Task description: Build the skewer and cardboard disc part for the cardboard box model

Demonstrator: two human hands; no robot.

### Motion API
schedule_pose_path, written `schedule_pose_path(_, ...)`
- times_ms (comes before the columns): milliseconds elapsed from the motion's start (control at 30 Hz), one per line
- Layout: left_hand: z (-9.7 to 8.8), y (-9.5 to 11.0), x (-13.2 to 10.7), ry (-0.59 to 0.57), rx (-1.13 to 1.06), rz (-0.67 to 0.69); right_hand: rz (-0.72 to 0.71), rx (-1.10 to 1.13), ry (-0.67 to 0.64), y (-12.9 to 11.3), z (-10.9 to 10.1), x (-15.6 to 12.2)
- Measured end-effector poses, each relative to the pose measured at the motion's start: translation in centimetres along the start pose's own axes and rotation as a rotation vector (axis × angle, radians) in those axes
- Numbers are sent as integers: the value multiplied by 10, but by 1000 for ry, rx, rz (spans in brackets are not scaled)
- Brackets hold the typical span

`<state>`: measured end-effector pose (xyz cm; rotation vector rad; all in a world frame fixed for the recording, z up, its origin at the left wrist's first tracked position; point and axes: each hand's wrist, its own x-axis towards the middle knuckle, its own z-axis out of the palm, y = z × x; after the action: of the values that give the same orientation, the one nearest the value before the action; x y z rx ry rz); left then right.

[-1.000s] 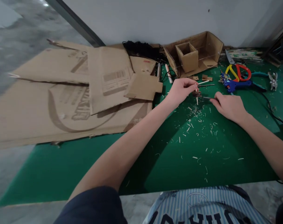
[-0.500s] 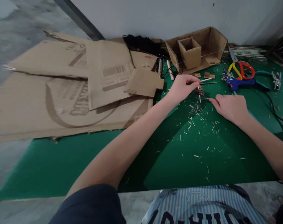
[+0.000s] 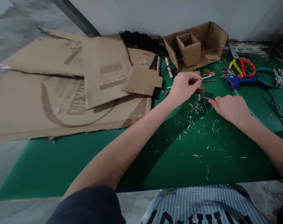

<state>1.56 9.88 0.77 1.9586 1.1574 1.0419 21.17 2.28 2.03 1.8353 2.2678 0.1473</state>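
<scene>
My left hand (image 3: pixel 185 86) pinches a thin pale wooden stick (image 3: pixel 199 97) that runs through a small stack of round brown cardboard discs (image 3: pixel 200 90). The stick's lower end pokes out below the discs. In my right hand (image 3: pixel 230 107) is a knife, closed in the fingers; its narrow grey blade (image 3: pixel 205 98) points left, close to the stick's lower end. Whether blade and stick touch I cannot tell. Pale wood shavings (image 3: pixel 196 109) lie scattered on the green tabletop (image 3: pixel 169 161) under both hands.
Large cardboard sheets (image 3: pixel 62 93) cover the left side. An open cardboard box (image 3: pixel 211 46) stands at the back. On the right lie scissors (image 3: pixel 247 67), a blue glue gun (image 3: pixel 241 81), pliers (image 3: pixel 278 77) and a cable (image 3: pixel 274 105). Bundled sticks (image 3: pixel 251 49) lie behind them.
The stick and discs have tilted slightly in my left hand, and less of the stick shows below them. The knife has shifted a little. The whole view has moved slightly.
</scene>
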Motion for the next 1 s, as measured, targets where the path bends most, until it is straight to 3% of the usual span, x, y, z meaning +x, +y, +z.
schedule_pose_path(233, -1, 5, -1, -9, -23, -21, -7, 16, -127, -8, -18, -6)
schedule_pose_path(767, -5, 4, 0, 1, 23, -30, -24, 41, -180, -1, -21, -17)
schedule_pose_path(1000, -3, 1, 1, -14, -58, -77, -36, -37, 43, 2, -16, -6)
